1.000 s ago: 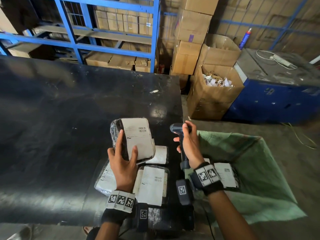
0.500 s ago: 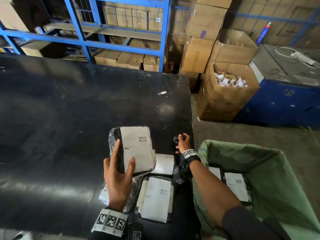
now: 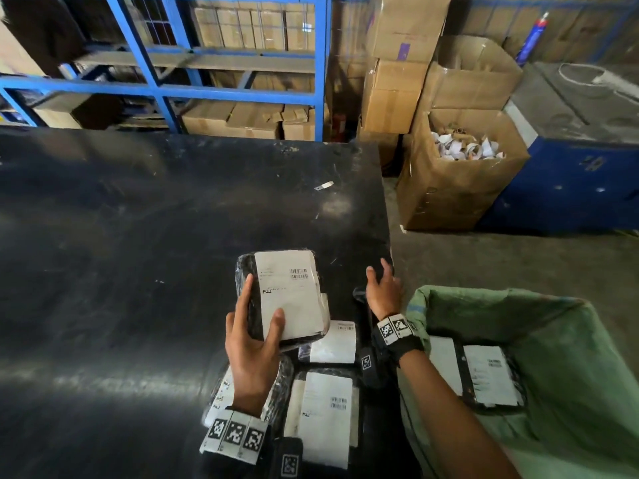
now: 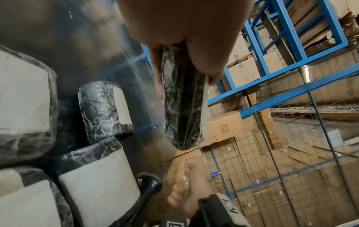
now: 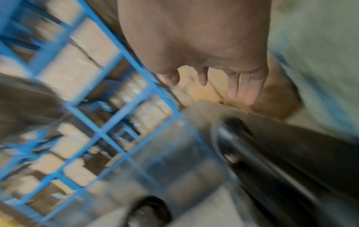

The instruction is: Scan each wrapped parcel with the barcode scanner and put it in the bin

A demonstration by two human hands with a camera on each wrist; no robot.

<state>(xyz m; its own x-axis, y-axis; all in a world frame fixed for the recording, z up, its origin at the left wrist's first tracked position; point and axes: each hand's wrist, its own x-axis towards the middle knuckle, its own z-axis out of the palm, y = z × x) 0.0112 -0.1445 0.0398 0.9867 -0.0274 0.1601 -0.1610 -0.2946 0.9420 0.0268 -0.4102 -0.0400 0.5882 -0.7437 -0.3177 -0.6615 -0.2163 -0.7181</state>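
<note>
Head view: a person's left hand (image 3: 254, 344), low in the centre of the frame, grips a black-wrapped parcel (image 3: 287, 295) with a white barcode label facing up, thumb curled on the label and fingers round its left edge. The parcel is held above three more parcels (image 3: 321, 409) lying on a black table (image 3: 138, 236). Just right of centre, the right hand (image 3: 382, 292) hovers with its fingers spread and relaxed, holding nothing. The dark barcode scanner (image 3: 361, 295) lies on the table at the hand's left side. At lower right, a green-lined bin (image 3: 570, 357) holds a labelled parcel (image 3: 484, 375).

Left wrist view: the left hand (image 4: 186, 30), at top centre, clasps the parcel (image 4: 180, 99) edge-on. Other parcels (image 4: 101, 192) fill the lower left; the scanner's rounded end (image 4: 151, 185) sits near the bottom centre.

Right wrist view: heavily blurred. The right hand (image 5: 204, 46) shows straight, loosely parted fingers (image 5: 244, 87) gripping nothing. A dark shape at lower right cannot be identified.
</note>
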